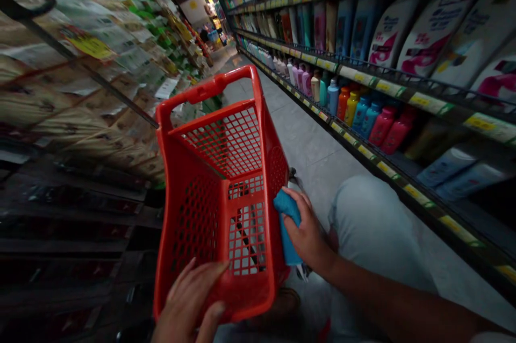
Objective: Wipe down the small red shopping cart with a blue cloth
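Observation:
A red plastic shopping basket [215,311], with grid and honeycomb holes in its walls and floor, stands in front of me and seems to form part of a trolley. My right hand [308,233] grips a blue cloth [288,208] against the outer right side of the basket. Part of the cloth hangs below my fingers. My left hand [191,300] is at the basket's near left end, fingers stretched out over the inside; whether it touches the rim I cannot tell. No goods show inside the basket.
Shelves of bottles [350,106] with price labels line the right side. On the left are stacked wrapped packs [116,63] and a dark rod with a loop [92,71]. Grey floor tiles [306,128] run down the aisle. My bent knee [366,208] is close by the basket.

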`<state>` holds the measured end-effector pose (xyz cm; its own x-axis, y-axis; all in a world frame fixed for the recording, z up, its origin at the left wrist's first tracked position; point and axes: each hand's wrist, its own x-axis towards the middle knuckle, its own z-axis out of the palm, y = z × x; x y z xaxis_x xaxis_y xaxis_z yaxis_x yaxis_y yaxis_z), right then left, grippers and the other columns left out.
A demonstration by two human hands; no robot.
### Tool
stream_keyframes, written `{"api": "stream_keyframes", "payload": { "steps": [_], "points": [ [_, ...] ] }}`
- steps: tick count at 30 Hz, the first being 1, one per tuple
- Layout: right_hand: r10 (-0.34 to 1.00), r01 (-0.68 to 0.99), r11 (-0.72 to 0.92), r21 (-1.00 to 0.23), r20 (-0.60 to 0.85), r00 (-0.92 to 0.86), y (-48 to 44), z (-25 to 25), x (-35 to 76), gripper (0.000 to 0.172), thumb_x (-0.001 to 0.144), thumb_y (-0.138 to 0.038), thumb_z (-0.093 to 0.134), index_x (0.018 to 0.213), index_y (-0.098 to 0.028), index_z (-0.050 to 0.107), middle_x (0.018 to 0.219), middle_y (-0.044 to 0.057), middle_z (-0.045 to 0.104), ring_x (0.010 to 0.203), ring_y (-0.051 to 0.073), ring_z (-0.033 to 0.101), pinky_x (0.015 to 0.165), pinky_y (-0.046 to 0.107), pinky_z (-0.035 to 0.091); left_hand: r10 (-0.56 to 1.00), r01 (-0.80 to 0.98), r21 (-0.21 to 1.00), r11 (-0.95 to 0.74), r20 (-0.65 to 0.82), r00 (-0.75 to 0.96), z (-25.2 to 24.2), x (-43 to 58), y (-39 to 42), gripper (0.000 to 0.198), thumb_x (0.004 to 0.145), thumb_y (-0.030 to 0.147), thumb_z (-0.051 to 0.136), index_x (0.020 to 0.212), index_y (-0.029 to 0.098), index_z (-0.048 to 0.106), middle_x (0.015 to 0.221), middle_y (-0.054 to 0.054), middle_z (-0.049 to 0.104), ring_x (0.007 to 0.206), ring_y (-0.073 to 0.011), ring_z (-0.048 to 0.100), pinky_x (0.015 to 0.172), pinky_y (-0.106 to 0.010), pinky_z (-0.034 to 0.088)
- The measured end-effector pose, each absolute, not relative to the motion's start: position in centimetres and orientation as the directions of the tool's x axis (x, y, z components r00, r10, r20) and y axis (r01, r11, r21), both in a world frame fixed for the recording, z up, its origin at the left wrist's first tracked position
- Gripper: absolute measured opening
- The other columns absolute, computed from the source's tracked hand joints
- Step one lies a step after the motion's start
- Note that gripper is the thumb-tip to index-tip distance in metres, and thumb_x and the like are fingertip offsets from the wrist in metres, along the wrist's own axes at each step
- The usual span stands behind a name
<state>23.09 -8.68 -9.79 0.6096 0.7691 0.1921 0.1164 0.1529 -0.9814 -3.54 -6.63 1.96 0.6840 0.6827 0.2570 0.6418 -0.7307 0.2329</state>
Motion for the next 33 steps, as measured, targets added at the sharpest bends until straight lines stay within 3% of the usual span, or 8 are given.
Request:
{"api": "stream_keyframes", "payload": {
  "steps": [3, 5, 9, 13, 16, 23, 30, 33],
  "points": [
    [0.750, 0.153, 0.230, -0.961, 0.276, 0.601, -8.7, -10.6, 21.2, 0.060, 0.084, -0.008, 0.047, 0.141, -0.028, 0.052, 0.142, 0.009, 0.051, 0.135, 0.020, 0.052, 0.118, 0.042, 0.042, 0.783, 0.676, 0.412, -0.612, 0.195, 0.590, 1.5, 2.7, -8.1, 0.055, 0.097, 0.039, 0.051, 0.151, 0.033, 0.046, 0.142, -0.004, 0.064, 0.126, -0.0226, 0.065, 0.103, -0.035, 0.056],
    [0.763, 0.108, 0.178, -0.978, 0.207, 0.612, -8.4, -12.4, 19.8, 0.060, 0.084, -0.008, 0.046, 0.140, -0.027, 0.053, 0.137, 0.009, 0.054, 0.132, 0.021, 0.055, 0.115, 0.044, 0.045, 0.846, 0.702, 0.484, -0.521, 0.185, 0.500, 0.9, 5.9, -8.2, 0.055, 0.099, 0.040, 0.048, 0.152, 0.026, 0.045, 0.142, -0.009, 0.063, 0.126, -0.0241, 0.065, 0.103, -0.036, 0.056],
    [0.755, -0.002, 0.032, -0.999, 0.023, 0.655, -6.6, -13.3, 18.1, 0.060, 0.079, -0.008, 0.047, 0.137, -0.023, 0.053, 0.128, 0.011, 0.058, 0.124, 0.025, 0.059, 0.111, 0.049, 0.049, 0.914, 0.791, 0.462, -0.402, 0.144, 0.380, 0.0, 7.3, -6.4, 0.054, 0.100, 0.048, 0.042, 0.146, 0.021, 0.053, 0.135, -0.014, 0.068, 0.121, -0.0277, 0.068, 0.100, -0.041, 0.056],
    [0.726, 0.080, 0.173, -0.982, 0.182, 0.663, -4.5, -9.2, 18.1, 0.065, 0.080, -0.009, 0.050, 0.142, -0.025, 0.046, 0.140, 0.012, 0.048, 0.135, 0.024, 0.049, 0.118, 0.046, 0.041, 0.920, 0.773, 0.504, -0.386, 0.149, 0.362, 0.0, 5.7, -4.2, 0.052, 0.099, 0.055, 0.042, 0.134, 0.022, 0.063, 0.127, -0.011, 0.073, 0.117, -0.0255, 0.070, 0.101, -0.038, 0.055],
    [0.705, 0.152, 0.264, -0.953, 0.298, 0.644, -3.7, -9.6, 17.8, 0.057, 0.078, -0.006, 0.049, 0.131, -0.025, 0.052, 0.140, 0.011, 0.044, 0.136, 0.023, 0.046, 0.118, 0.044, 0.040, 0.926, 0.767, 0.527, -0.366, 0.120, 0.359, 0.2, 5.0, -3.2, 0.059, 0.098, 0.060, 0.040, 0.134, 0.020, 0.063, 0.131, -0.011, 0.071, 0.119, -0.0246, 0.069, 0.107, -0.038, 0.051],
    [0.571, -0.045, 0.148, -0.988, 0.048, 0.820, 0.0, -13.9, 18.4, 0.041, 0.073, -0.007, 0.045, 0.110, -0.021, 0.052, 0.110, 0.007, 0.054, 0.109, 0.023, 0.055, 0.106, 0.046, 0.045, 0.950, 0.822, 0.481, -0.305, 0.096, 0.297, -0.5, 3.9, -1.8, 0.065, 0.094, 0.068, 0.040, 0.131, 0.020, 0.065, 0.129, -0.010, 0.072, 0.118, -0.0251, 0.069, 0.107, -0.037, 0.052],
    [0.521, 0.212, 0.344, -0.915, 0.374, 0.767, 3.0, -9.5, 22.2, 0.047, 0.078, -0.010, 0.047, 0.123, -0.023, 0.053, 0.133, 0.010, 0.048, 0.132, 0.023, 0.045, 0.115, 0.044, 0.038, 0.930, 0.811, 0.455, -0.368, 0.157, 0.333, -0.4, 3.4, -1.5, 0.067, 0.093, 0.069, 0.042, 0.125, 0.017, 0.069, 0.123, -0.010, 0.075, 0.114, -0.0240, 0.072, 0.104, -0.031, 0.053],
    [0.546, 0.126, 0.240, -0.963, 0.241, 0.802, 3.7, -13.5, 22.6, 0.047, 0.073, -0.007, 0.045, 0.116, -0.022, 0.056, 0.123, 0.010, 0.052, 0.122, 0.022, 0.051, 0.110, 0.042, 0.042, 0.910, 0.813, 0.409, -0.414, 0.201, 0.363, -0.2, 3.0, -1.3, 0.067, 0.093, 0.071, 0.043, 0.119, 0.016, 0.072, 0.117, -0.010, 0.077, 0.108, -0.0229, 0.074, 0.098, -0.027, 0.056]
  ]
}}
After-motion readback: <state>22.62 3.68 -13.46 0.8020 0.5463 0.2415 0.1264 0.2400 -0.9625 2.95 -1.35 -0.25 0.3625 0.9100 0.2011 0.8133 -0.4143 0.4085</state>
